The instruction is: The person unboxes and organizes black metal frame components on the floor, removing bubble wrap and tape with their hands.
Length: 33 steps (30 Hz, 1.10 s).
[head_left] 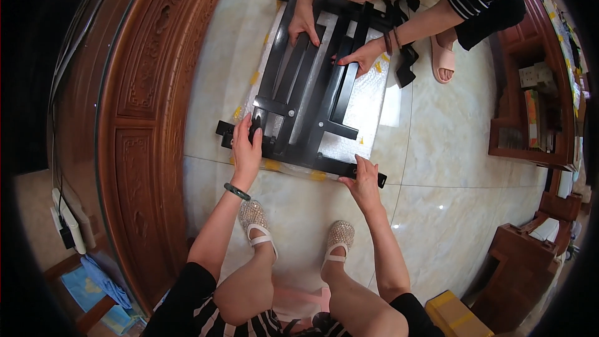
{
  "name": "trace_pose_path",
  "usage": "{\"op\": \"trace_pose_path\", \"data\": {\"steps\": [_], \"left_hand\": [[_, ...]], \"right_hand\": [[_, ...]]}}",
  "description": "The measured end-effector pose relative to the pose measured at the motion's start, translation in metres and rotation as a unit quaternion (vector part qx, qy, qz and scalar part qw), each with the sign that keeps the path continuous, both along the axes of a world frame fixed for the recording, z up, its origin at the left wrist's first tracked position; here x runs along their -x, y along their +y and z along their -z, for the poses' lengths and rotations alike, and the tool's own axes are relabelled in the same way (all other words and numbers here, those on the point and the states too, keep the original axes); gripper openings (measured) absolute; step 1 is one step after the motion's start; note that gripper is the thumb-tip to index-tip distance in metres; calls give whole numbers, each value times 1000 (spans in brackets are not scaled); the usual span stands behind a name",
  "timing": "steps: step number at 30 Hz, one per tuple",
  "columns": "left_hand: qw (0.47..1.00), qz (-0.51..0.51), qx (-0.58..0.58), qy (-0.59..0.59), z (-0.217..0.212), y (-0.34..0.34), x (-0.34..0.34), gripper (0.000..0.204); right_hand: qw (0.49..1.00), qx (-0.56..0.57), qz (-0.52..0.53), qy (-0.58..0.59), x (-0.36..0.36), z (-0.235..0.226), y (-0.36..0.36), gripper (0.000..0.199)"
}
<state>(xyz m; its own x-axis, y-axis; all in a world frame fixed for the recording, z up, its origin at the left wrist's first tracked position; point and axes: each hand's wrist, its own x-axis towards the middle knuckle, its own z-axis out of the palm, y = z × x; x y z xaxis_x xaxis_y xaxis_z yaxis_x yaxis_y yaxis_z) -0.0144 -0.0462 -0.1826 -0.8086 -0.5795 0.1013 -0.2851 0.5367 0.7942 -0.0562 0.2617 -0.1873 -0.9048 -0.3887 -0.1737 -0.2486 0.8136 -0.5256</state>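
Black metal frame (317, 137) lies flat on a bubble-wrapped panel (366, 97) fixed with yellow tape (272, 165); the panel is on the pale tiled floor (437, 212), in front of the wearer's feet. Frame shows several long parallel bars and a near crossbar (312, 160); two round bolt heads visible, one beside each short side piece.

Left hand (245, 150): at the near left corner, fingers and thumb spread over the black parts, dark bracelet (237, 191) on the wrist. Contact seen; firmness of hold cannot be told.

Right hand (363, 184): at the right end of the near crossbar, fingers pointing away, thumb toward the left. Whether it grasps or only rests there cannot be told.

Opposite, a co-worker's two hands (367, 57) touch the long bars at the far half. Loose black pieces (405, 56) lie beside the frame, near the co-worker's pink slippers (443, 62). Carved wooden cabinet (140, 181) along the left side
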Motion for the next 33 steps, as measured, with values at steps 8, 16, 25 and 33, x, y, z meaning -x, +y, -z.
{"op": "trace_pose_path", "data": {"steps": [8,16,25,33], "left_hand": [[994,21,-109,0,1,12,-6,40],[982,62,-168,-60,-1,16,-3,35],[983,96,-143,-70,2,29,5,46],[968,84,-220,-85,6,14,22,47]], "right_hand": [[1000,9,-10,17,0,3,3,78],[1000,15,-4,9,1,3,2,77],[1000,12,-4,5,1,7,3,76],[1000,13,-12,-11,5,0,-3,76]]}}
